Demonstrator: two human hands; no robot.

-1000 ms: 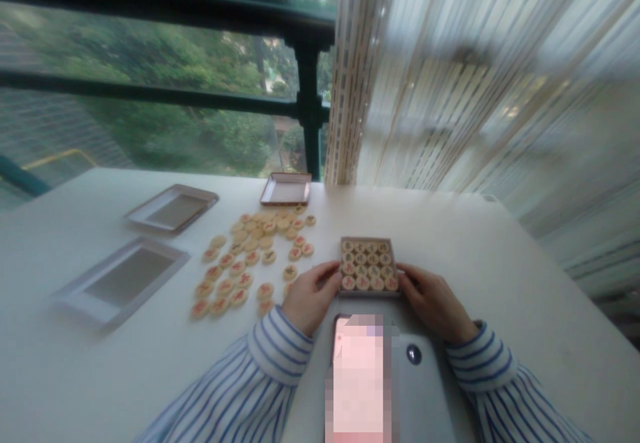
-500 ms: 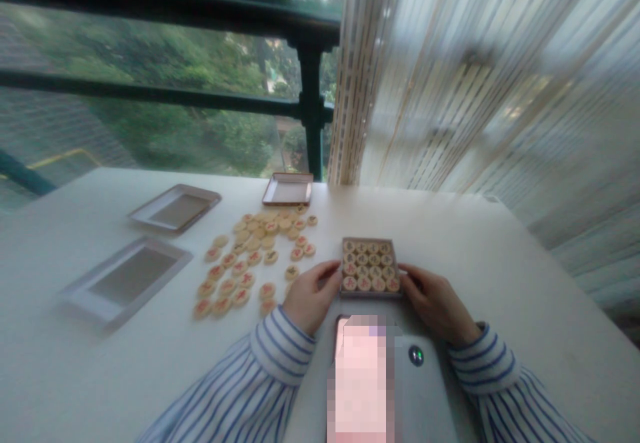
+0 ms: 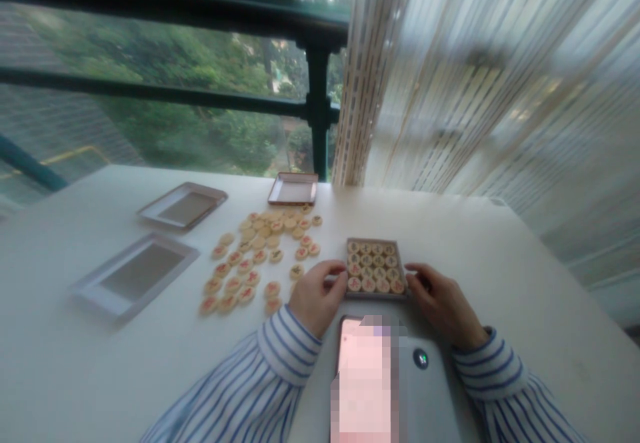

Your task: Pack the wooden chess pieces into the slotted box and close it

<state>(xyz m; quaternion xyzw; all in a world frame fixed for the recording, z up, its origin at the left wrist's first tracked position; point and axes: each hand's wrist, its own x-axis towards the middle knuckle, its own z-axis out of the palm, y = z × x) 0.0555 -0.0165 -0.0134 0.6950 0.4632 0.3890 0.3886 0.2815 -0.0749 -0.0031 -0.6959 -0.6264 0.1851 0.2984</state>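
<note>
A small square box [image 3: 375, 242] filled with round wooden game pieces sits on the white table in front of me. My left hand [image 3: 316, 296] curls against its left near corner, fingertips on the rim. My right hand [image 3: 440, 303] curls against its right near corner the same way. Both hands grip the box between them. Many loose round pieces [image 3: 255, 256] with red or dark characters lie scattered on the table to the left of the box.
A small empty tray [image 3: 293, 190] lies at the far edge by the window. Two flat grey-and-white lids or trays [image 3: 183, 206] [image 3: 135, 273] lie at the left. A phone on a grey device [image 3: 425, 390] sits just below my hands. Curtains hang at right.
My head has turned slightly, shifting the scene a little to the right. My hands stay on the box's sides, with the left fingers a bit further onto its corner.
</note>
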